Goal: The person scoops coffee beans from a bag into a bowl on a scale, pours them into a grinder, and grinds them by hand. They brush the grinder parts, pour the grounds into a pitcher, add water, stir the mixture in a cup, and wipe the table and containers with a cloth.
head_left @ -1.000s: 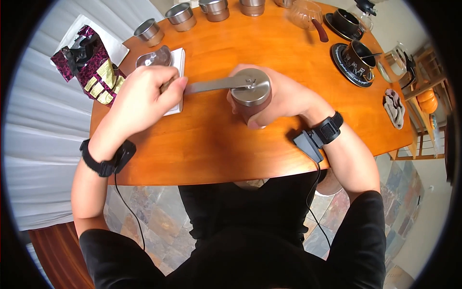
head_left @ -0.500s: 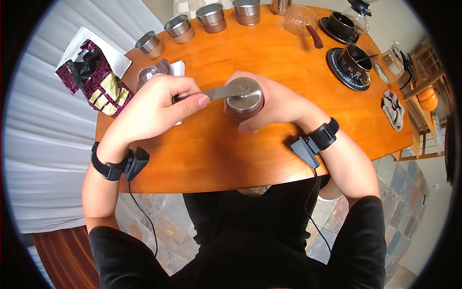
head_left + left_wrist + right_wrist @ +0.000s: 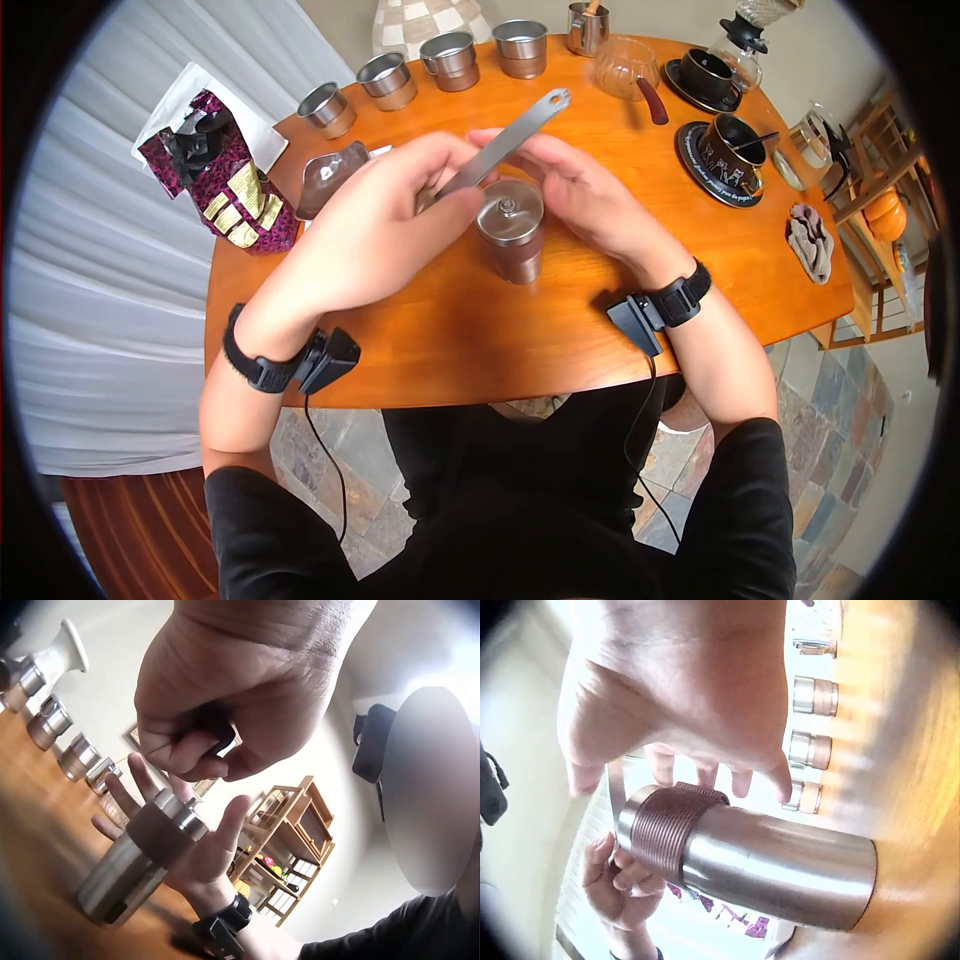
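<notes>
A steel hand coffee grinder (image 3: 512, 240) with a brown ribbed band (image 3: 660, 832) stands upright on the wooden table in front of me. Its round lid shows a bare stud in the middle. My left hand (image 3: 385, 225) grips the grinder's flat metal crank (image 3: 515, 135) by its knob end, fingers curled round it, while the notched end points up and away, off the stud. The knob is mostly hidden in the fingers. Just right of the grinder, my right hand (image 3: 595, 200) has its fingers spread and holds nothing; the left wrist view shows its palm behind the grinder.
A purple coffee bag (image 3: 240, 205) and a smoky clear tray (image 3: 325, 185) lie left. Several steel cups (image 3: 450, 65) line the far edge. Right are a glass pot (image 3: 620, 70) with a handle, black cups (image 3: 735, 150) on saucers, and a cloth (image 3: 810, 243).
The crank was attached on the grinder's top and now is off it, raised in the left hand. The right hand has let go of the grinder, which now stands on the table.
</notes>
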A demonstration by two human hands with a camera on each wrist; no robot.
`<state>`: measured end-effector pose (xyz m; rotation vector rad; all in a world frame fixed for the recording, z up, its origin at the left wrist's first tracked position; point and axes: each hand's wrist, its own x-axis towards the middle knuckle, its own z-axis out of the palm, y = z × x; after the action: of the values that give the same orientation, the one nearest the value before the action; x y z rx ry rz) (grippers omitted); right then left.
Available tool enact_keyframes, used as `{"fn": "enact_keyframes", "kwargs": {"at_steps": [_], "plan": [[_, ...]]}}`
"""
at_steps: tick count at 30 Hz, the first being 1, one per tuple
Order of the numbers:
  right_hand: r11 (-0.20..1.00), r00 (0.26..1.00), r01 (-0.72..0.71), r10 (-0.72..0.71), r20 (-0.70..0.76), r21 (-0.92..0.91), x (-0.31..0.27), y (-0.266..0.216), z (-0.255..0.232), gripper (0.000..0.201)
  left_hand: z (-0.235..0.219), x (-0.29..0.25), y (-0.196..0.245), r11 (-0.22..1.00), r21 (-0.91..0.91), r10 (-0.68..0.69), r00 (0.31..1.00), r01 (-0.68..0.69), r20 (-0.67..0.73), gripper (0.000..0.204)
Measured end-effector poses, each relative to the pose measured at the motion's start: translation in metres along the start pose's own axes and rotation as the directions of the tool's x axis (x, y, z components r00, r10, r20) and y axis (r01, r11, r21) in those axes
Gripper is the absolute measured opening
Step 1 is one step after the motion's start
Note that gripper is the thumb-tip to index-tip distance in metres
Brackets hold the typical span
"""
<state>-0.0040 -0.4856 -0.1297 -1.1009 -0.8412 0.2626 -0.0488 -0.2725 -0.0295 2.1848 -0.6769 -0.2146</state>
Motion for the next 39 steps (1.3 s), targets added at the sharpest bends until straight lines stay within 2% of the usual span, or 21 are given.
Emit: {"fn": "enact_keyframes", "kwargs": {"at_steps": [5,7,8,11,12,13,14,15,17,18,19,20,21,22,23,25,29,33,34,37,39], "plan": [[1.0,0.995,-0.012,0.015,-0.099,0.029,-0.003,0.008,-0.012,0.059,0.011,0.041,0.011,0.99,0.101,0.104,0.994,-0.102,-0.023,0.028],[0.976,0.975,0.112,-0.071,-0.209,0.189,0.004,-0.001,-0.001,0.056,0.023,0.056,0.006,0.968,0.142,0.217,0.974,-0.206,-0.069,0.031],[0.967,0.949,0.087,-0.008,-0.314,0.238,0.005,-0.004,0.002,0.056,0.025,0.059,0.009,0.935,0.247,0.276,0.959,-0.254,-0.057,0.036],[0.964,0.926,0.091,0.009,-0.377,0.248,0.004,0.002,-0.013,0.055,0.027,0.061,0.011,0.901,0.311,0.341,0.937,-0.303,-0.073,0.035],[0.954,0.918,0.086,0.037,-0.396,0.288,0.006,0.002,-0.017,0.055,0.023,0.056,0.019,0.873,0.444,0.278,0.955,-0.204,-0.107,0.034],[0.947,0.941,0.101,0.008,-0.338,0.304,0.002,0.003,-0.027,0.054,0.019,0.049,0.024,0.822,0.56,0.219,0.965,-0.102,-0.146,0.033],[0.953,0.914,0.089,0.037,-0.405,0.289,0.003,0.005,-0.032,0.052,0.016,0.044,0.016,0.743,0.646,0.369,0.912,-0.173,-0.18,0.03],[0.96,0.884,0.068,0.069,-0.463,0.273,0.002,0.006,-0.035,0.049,0.012,0.036,0.014,0.728,0.64,0.406,0.906,-0.244,-0.117,0.033],[0.962,0.874,0.042,0.095,-0.477,0.268,0.002,0.004,-0.034,0.044,0.009,0.024,0.02,0.739,0.604,0.293,0.95,-0.299,0.11,0.04],[0.964,0.868,0.026,0.11,-0.484,0.266,0.003,0.004,-0.032,0.04,0.009,0.019,0.019,0.746,0.597,0.287,0.952,-0.293,0.108,0.04],[0.964,0.867,0.018,0.118,-0.483,0.267,0.004,0.003,-0.031,0.04,0.011,0.016,0.018,0.719,0.641,0.22,0.963,-0.27,0.158,0.044],[0.96,0.896,-0.064,0.175,-0.407,0.273,0.002,0.001,-0.031,0.036,0.011,0.014,0.017,0.686,0.683,0.151,0.967,-0.251,0.204,0.048],[0.951,0.915,-0.144,0.233,-0.329,0.273,0.001,-0.001,-0.029,0.033,0.011,0.013,0.014,0.692,0.678,0.15,0.968,-0.25,0.203,0.048],[0.966,0.91,-0.195,0.244,-0.336,0.172,0.002,-0.001,-0.022,0.035,0.011,0.013,0.011,0.731,0.64,0.142,0.97,-0.237,0.196,0.05],[0.965,0.909,-0.199,0.247,-0.337,0.171,0.002,-0.001,-0.019,0.035,0.01,0.014,0.009,0.766,0.602,0.133,0.973,-0.223,0.191,0.052],[0.944,0.906,-0.328,0.328,-0.266,0.048,0.002,-0.001,-0.015,0.036,0.006,0.017,0.006,0.769,0.593,0.137,0.968,-0.237,0.21,0.051],[0.912,0.908,-0.401,0.383,-0.168,-0.084,0.0,-0.01,-0.017,0.037,0.001,0.018,0.001,0.774,0.583,0.138,0.965,-0.247,0.224,0.049],[0.882,0.885,-0.465,0.465,-0.027,-0.073,-0.003,-0.01,-0.014,0.042,0.002,0.013,-0.008,0.806,0.544,0.187,0.972,-0.233,0.139,0.051],[0.934,0.935,-0.354,0.354,-0.003,-0.054,-0.004,-0.001,-0.013,0.043,0.001,0.012,-0.008,0.794,0.554,0.196,0.968,-0.25,0.157,0.052],[0.943,0.943,-0.333,0.333,0.004,0.015,-0.004,-0.004,-0.004,0.059,0.001,0.009,-0.016,0.78,0.56,0.234,0.96,-0.279,0.152,0.055],[0.866,0.918,-0.381,0.395,-0.022,-0.325,-0.004,-0.007,-0.003,0.061,0.004,0.008,-0.021,0.755,0.579,0.321,0.944,-0.307,0.081,0.05]]}}
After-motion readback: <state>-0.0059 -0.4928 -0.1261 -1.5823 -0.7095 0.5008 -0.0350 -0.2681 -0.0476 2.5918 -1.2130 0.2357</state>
